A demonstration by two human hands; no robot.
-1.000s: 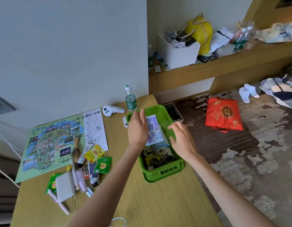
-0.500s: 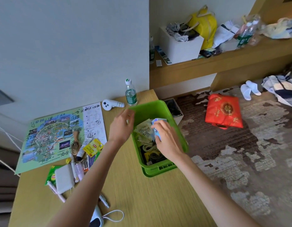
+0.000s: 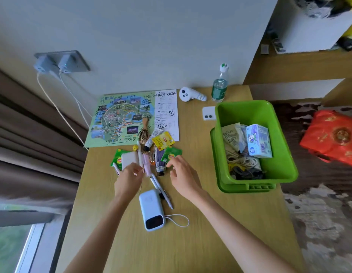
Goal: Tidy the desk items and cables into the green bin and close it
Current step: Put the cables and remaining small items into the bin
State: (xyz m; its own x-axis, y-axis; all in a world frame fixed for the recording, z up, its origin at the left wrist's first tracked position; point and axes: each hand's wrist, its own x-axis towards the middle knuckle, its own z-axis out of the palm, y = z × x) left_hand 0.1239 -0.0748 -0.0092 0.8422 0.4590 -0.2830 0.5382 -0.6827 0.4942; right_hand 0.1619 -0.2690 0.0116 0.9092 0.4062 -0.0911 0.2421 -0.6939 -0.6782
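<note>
Two bare hands are held over a cluster of small items left of the green bin (image 3: 279,154) on the wooden desk (image 3: 190,243). The left hand (image 3: 127,181) is set at the near edge of a white pad-like case (image 3: 128,159), fingers curled and pinched at its corner or at the pink tube (image 3: 146,164) beside it; which of the two is gripped cannot be told. The right hand (image 3: 183,178) is held loosely spread, fingertips just beside a green tea sachet (image 3: 171,153) and a dark tube (image 3: 160,160); nothing is seen to be held.

The bin is seen uncovered at the desk's right edge, nested in what appears to be its lid. Inside it are noted a blue tissue pack (image 3: 259,140), paper packets (image 3: 230,134) and coiled cables (image 3: 244,161).

Left of the bin, a yellow tea sachet (image 3: 163,140), a hairbrush (image 3: 144,133) and a second green sachet (image 3: 117,158) are laid by a park map (image 3: 120,119). Nearer the camera than the bin, a white power bank (image 3: 152,209) with a looped cord and two pens (image 3: 161,191) are laid. Beyond the bin, a water bottle (image 3: 220,85) stands upright beside a white controller (image 3: 190,94).
</note>
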